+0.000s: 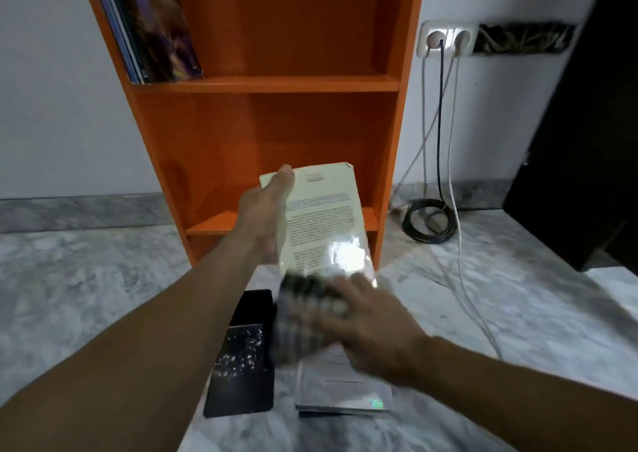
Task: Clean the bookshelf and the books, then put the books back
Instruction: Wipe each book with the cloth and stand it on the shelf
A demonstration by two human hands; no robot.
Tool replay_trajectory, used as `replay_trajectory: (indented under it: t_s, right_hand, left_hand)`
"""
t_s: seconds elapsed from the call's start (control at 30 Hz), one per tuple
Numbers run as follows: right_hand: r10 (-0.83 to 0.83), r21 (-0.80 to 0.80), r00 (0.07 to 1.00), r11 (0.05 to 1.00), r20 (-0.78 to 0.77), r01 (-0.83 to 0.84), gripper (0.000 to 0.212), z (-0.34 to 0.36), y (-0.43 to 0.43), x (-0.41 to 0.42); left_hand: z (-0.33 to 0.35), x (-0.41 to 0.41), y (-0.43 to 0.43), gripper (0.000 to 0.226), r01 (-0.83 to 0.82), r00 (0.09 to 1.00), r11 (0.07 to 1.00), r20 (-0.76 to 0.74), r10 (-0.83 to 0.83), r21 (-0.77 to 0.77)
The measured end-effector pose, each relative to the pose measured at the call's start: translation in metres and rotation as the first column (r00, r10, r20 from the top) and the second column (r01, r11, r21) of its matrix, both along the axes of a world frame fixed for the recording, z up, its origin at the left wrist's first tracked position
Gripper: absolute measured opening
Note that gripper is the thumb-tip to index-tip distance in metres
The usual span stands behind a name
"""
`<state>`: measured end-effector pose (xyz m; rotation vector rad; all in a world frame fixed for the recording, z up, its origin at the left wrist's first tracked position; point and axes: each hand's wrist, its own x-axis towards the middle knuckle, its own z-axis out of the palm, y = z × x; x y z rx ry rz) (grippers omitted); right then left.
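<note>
Centre frame: left hand (266, 217) clamped on the cream book (322, 217) before the orange bookshelf (276, 84), right hand (359, 317) gripping a blurred checked cloth (303, 317) at its lower edge; suggest wiping the full cover with firm support, then shelving.

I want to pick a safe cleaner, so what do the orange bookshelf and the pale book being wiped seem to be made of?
The orange bookshelf looks like painted or laminated board: flat panels in an even colour with a soft sheen and no grain showing. The pale book, held by the left hand, seems to be a paperback with a glossy coated cover, judging by the bright glare near its lower end.
</note>
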<state>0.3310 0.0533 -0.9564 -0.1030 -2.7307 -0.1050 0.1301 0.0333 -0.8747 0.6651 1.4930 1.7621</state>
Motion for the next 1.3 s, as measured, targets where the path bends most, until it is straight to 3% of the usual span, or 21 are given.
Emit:
replay_trajectory:
  t_s: [0.03,0.07,0.13,0.2,0.27,0.33,0.37,0.43,0.5,0.57,0.6,0.63,0.7,0.77,0.83,0.87,0.93,1.0,1.07,1.2,1.3]
  right_hand:
    - [0.165,0.048,0.971,0.983,0.174,-0.176,0.065,-0.009,-0.004,0.013]
    - [0.248,0.058,0.936,0.961,0.251,-0.270,0.058,-0.006,-0.007,0.024]
    - [0.260,0.017,0.964,0.965,0.056,-0.261,0.048,0.016,-0.005,0.027]
    - [0.101,-0.029,0.961,0.993,-0.258,-0.112,0.048,0.056,0.009,0.009]
    - [-0.171,-0.116,0.863,0.984,-0.475,0.131,0.054,0.103,0.032,-0.021]
    - [-0.425,-0.266,0.772,0.904,-0.473,0.334,0.059,0.123,0.051,-0.045]
    - [-0.462,-0.289,0.780,0.884,-0.421,0.367,0.059,0.116,0.051,-0.051]
    - [-0.325,-0.169,0.889,0.944,-0.322,0.284,0.057,0.076,0.037,-0.048]
    - [-0.001,0.033,0.998,0.999,-0.068,0.003,0.055,0.029,0.012,-0.025]
    - [0.247,0.178,0.936,0.939,0.252,-0.296,0.046,0.009,-0.006,0.005]
    - [0.291,0.180,0.926,0.924,0.241,-0.337,0.040,0.013,-0.012,0.015]
    - [0.305,0.129,0.944,0.939,0.126,-0.320,0.038,0.022,-0.013,0.019]
    - [0.157,0.008,0.972,0.987,-0.176,-0.158,0.051,0.045,-0.006,0.012]
    - [-0.136,-0.180,0.932,0.981,-0.337,0.078,0.056,0.072,0.005,-0.005]
    - [-0.350,-0.368,0.915,0.893,-0.203,0.260,0.060,0.081,0.010,-0.024]
    - [-0.398,-0.418,0.913,0.847,-0.093,0.327,0.074,0.079,0.007,-0.033]
    - [-0.479,-0.446,0.876,0.773,0.055,0.451,0.104,0.067,-0.003,-0.050]
    - [-0.581,-0.478,0.809,0.687,0.090,0.547,0.111,0.059,-0.006,-0.062]
    - [-0.631,-0.514,0.772,0.641,0.070,0.570,0.100,0.056,0.003,-0.065]
    - [-0.611,-0.602,0.787,0.660,-0.083,0.449,0.048,0.068,0.016,-0.047]
    - [-0.618,-0.771,0.779,0.547,-0.111,0.324,0.023,0.082,0.019,-0.034]
  left_hand:
    - [0.003,-0.004,-0.004,0.049,0.009,0.999,1.000,0.050,-0.010,0.025]
    - [0.006,-0.008,-0.008,0.048,0.006,0.997,0.999,0.075,-0.009,0.044]
    - [0.009,-0.012,-0.011,0.045,0.026,0.999,0.998,0.035,-0.028,0.061]
    - [0.008,-0.013,-0.013,0.037,-0.004,0.999,0.997,-0.034,0.007,0.078]
    - [0.008,-0.014,-0.012,0.032,-0.043,0.995,0.994,-0.090,0.052,0.102]
    - [0.013,-0.012,-0.009,0.038,-0.021,0.996,0.995,-0.086,0.029,0.093]
    - [0.017,-0.009,-0.008,0.038,-0.016,0.997,0.994,-0.068,0.023,0.112]
    - [0.024,-0.006,-0.008,0.034,-0.026,0.999,0.993,-0.045,0.032,0.114]
    - [0.027,-0.004,-0.013,0.040,-0.008,1.000,0.998,-0.030,0.010,0.069]
    - [0.026,-0.008,-0.018,0.040,-0.039,0.999,0.997,0.011,0.039,0.073]
    - [0.026,-0.010,-0.018,0.037,-0.073,0.997,0.994,0.023,0.071,0.084]
    - [0.027,-0.012,-0.015,0.033,-0.125,0.992,0.989,0.008,0.124,0.081]
    - [0.025,-0.016,-0.009,0.028,-0.211,0.977,0.975,-0.018,0.212,0.068]
    - [0.025,-0.020,-0.002,0.021,-0.264,0.964,0.963,-0.008,0.265,0.060]
    - [0.031,-0.020,0.004,0.028,-0.318,0.948,0.948,0.010,0.318,0.007]
    - [0.034,-0.019,0.007,0.033,-0.349,0.937,0.936,0.010,0.350,-0.045]
    - [0.044,-0.010,0.012,0.030,-0.384,0.923,0.917,-0.026,0.384,-0.104]
    - [0.051,0.000,0.018,0.030,-0.365,0.931,0.926,-0.062,0.361,-0.092]
    - [0.053,0.010,0.021,0.029,-0.373,0.923,0.921,-0.150,0.355,-0.113]
    - [0.055,0.014,0.030,0.033,-0.435,0.855,0.894,-0.364,0.370,-0.113]
    - [0.045,0.010,0.031,0.051,-0.311,0.827,0.950,-0.503,0.253,-0.034]
